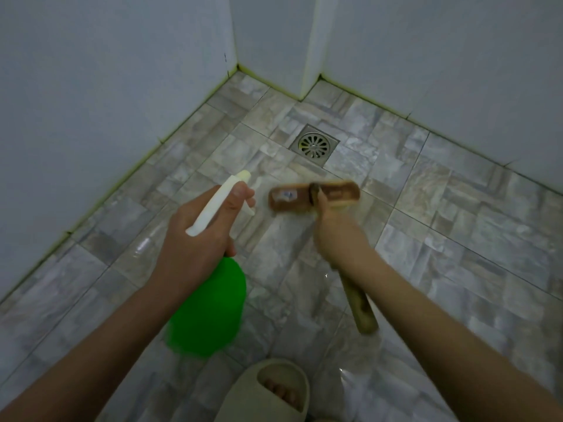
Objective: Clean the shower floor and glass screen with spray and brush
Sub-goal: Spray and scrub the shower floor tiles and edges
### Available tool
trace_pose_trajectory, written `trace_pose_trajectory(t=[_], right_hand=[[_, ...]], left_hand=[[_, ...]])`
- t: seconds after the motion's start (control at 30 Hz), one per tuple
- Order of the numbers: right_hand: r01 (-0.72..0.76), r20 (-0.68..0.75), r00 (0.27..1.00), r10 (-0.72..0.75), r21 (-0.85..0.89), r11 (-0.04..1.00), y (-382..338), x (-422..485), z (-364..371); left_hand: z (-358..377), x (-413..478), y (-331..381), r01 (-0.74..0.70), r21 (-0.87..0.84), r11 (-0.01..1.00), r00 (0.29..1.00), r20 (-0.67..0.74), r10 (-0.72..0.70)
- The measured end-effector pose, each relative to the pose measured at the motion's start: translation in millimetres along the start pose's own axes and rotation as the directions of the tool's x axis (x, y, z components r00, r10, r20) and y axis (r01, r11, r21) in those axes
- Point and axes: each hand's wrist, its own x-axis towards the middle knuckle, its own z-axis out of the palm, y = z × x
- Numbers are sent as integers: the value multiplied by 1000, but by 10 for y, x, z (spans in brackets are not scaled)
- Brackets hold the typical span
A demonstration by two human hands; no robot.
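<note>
My left hand point(198, 236) grips a green spray bottle point(210, 309) by its neck, a finger on the white trigger head, whose nozzle points toward the far floor. My right hand point(338, 236) holds the wooden handle of a scrub brush point(313, 194). The brush's brown head lies across the wet grey tiled shower floor point(441, 223), blurred by motion, just in front of the drain. The handle's end sticks out behind my wrist.
A square metal drain point(314, 145) sits in the floor beyond the brush. Pale walls point(106, 86) close in on the left, the back and the right, with a jutting corner at the back. My foot in a beige slipper point(271, 391) stands at the bottom.
</note>
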Motion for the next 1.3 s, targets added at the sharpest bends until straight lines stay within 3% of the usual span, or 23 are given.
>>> trace_pose_trajectory(t=[0.1, 0.27, 0.37, 0.53, 0.63, 0.8, 0.93, 1.1, 1.3], right_hand=[[-12, -33, 999, 13, 21, 1000, -15, 479, -278], [-62, 70, 995, 67, -75, 995, 208, -522, 69], [-47, 64, 996, 54, -101, 994, 180, -411, 81], [-10, -39, 999, 11, 28, 1000, -32, 603, -345], [-55, 4, 998, 55, 29, 998, -109, 951, -617], [1, -23, 1000, 1, 104, 995, -92, 1235, -871], [106, -181, 982, -56, 282, 953, 132, 1093, -944], [36, -229, 970, 81, 466, 884, 444, 396, -1211], [-134, -172, 925, 339, 686, 715, 632, -918, -2366]], left_hand=[[34, 33, 10, -10, -3, 1000, 1000, 2, 10], [79, 88, 65, 18, -23, 1000, 1000, 12, -17], [115, 149, 56, 16, -16, 1000, 1000, 10, -16], [178, 216, 72, -22, 39, 999, 999, 46, 20], [194, 251, 115, -26, 29, 999, 998, 56, 24], [223, 354, 123, -56, 11, 998, 998, 19, 56], [330, 491, 147, -50, -11, 999, 999, 18, 50], [532, 511, 590, 3, -32, 999, 998, 58, -1], [548, 133, 1997, 13, -15, 1000, 987, 159, -11]])
